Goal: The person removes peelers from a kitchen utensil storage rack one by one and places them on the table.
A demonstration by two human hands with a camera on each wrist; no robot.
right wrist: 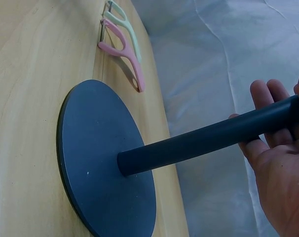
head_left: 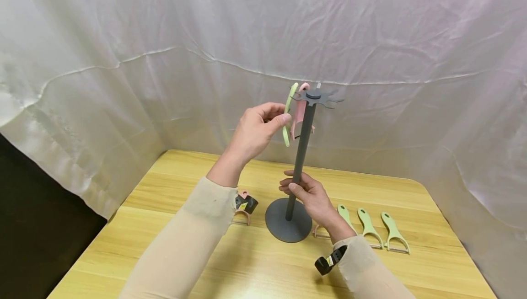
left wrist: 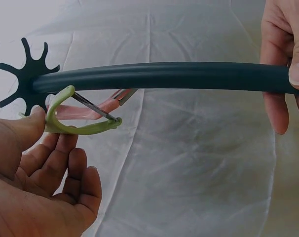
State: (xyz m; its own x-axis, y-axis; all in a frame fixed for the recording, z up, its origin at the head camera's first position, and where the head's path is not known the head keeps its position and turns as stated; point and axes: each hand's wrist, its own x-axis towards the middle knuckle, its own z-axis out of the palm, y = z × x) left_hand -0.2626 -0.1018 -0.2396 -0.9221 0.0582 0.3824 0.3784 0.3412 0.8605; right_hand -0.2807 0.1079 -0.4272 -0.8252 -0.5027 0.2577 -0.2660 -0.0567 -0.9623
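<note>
A dark grey stand [head_left: 303, 148] with a round base [right wrist: 100, 163] and a ring of hooks [left wrist: 27, 79] at its top stands on the table. Near the hooks, my left hand [head_left: 252, 130] pinches a light green peeler [head_left: 287, 127] between thumb and fingers, handle end up and blade end down. Just beside it, a pink peeler [head_left: 301, 112] hangs from the stand. Whether the green peeler touches a hook cannot be made out. My right hand [head_left: 316, 200] holds the pole low down, its fingers behind and thumb in front.
Several light green peelers [head_left: 366, 220] lie in a row at the table's right. A pink peeler [right wrist: 124, 49] lies partly behind the right forearm. Another pink peeler [head_left: 243, 216] lies left of the base, partly covered by the left wrist camera. A pale curtain [head_left: 370, 120] surrounds the wooden table [head_left: 169, 184].
</note>
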